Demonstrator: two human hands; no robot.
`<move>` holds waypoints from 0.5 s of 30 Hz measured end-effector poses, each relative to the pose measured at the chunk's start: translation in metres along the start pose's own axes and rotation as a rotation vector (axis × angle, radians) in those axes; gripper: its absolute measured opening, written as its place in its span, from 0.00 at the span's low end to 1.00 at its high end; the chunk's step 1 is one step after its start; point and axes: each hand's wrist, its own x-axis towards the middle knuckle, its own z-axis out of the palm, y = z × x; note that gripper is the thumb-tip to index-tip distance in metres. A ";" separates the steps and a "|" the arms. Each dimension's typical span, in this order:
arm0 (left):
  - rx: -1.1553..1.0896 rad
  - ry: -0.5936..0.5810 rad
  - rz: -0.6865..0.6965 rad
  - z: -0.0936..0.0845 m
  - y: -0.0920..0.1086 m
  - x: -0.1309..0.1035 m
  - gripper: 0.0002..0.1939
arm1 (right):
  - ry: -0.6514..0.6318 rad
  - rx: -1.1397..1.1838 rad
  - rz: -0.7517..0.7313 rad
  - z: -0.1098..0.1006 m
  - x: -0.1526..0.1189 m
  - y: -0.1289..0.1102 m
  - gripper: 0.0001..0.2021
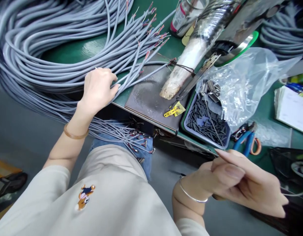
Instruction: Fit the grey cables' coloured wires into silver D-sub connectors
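Observation:
My left hand [98, 87] rests at the near edge of a large bundle of grey cables [50, 70], thumb and fingertips closing round a grey cable near its stripped ends. Red and other coloured wire tips stick out at the bundle's right end. At the lower right, off the table's edge, my right hand [247, 183] is raised with curled fingers pressed together; whatever lies inside them, if anything, is hidden. More grey cables with small metal connectors [141, 142] lie across the lap.
A dark mat [148, 98] holds a yellow clip [172, 111]. Beside it sit a tray of black sleeves [205, 121], a plastic bag [244, 85] and blue-handled pliers [248, 141]. A wrapped tube [188, 62] slants over the mat. Paper [292, 108] lies at right.

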 end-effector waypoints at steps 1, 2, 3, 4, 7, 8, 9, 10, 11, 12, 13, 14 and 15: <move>0.026 -0.029 0.001 0.000 0.001 0.000 0.13 | 0.019 0.005 -0.024 0.011 0.001 0.002 0.16; 0.030 -0.025 -0.010 0.001 0.000 -0.001 0.12 | 0.007 0.014 -0.050 0.016 0.001 0.004 0.13; 0.011 0.012 -0.033 0.003 -0.003 -0.001 0.10 | -0.002 0.017 -0.065 0.016 0.001 0.006 0.12; -0.027 0.082 -0.067 0.005 -0.007 0.000 0.06 | 0.007 0.016 -0.074 0.013 -0.001 0.008 0.11; -0.185 0.423 -0.175 0.009 -0.023 0.003 0.09 | 0.099 -0.032 -0.096 0.003 -0.008 0.014 0.10; -0.233 0.515 -0.192 0.008 -0.028 0.004 0.11 | 0.147 -0.064 -0.105 0.002 -0.010 0.016 0.10; -0.262 0.578 -0.202 0.006 -0.032 0.004 0.12 | 0.192 -0.098 -0.116 0.001 -0.011 0.017 0.09; -0.272 0.622 -0.204 0.003 -0.035 0.003 0.12 | 0.225 -0.128 -0.120 0.002 -0.012 0.019 0.10; -0.264 0.658 -0.198 -0.001 -0.037 0.002 0.12 | 0.244 -0.149 -0.114 0.002 -0.013 0.021 0.10; -0.236 0.697 -0.194 -0.006 -0.038 0.002 0.12 | 0.249 -0.160 -0.102 0.003 -0.014 0.022 0.10; -0.178 0.750 -0.187 -0.012 -0.039 0.001 0.11 | 0.242 -0.161 -0.086 0.003 -0.014 0.023 0.10; -0.093 0.764 -0.156 -0.018 -0.041 0.001 0.10 | 0.228 -0.157 -0.068 0.002 -0.015 0.024 0.10; -0.028 0.775 -0.128 -0.024 -0.041 0.000 0.11 | 0.215 -0.149 -0.055 0.001 -0.016 0.025 0.09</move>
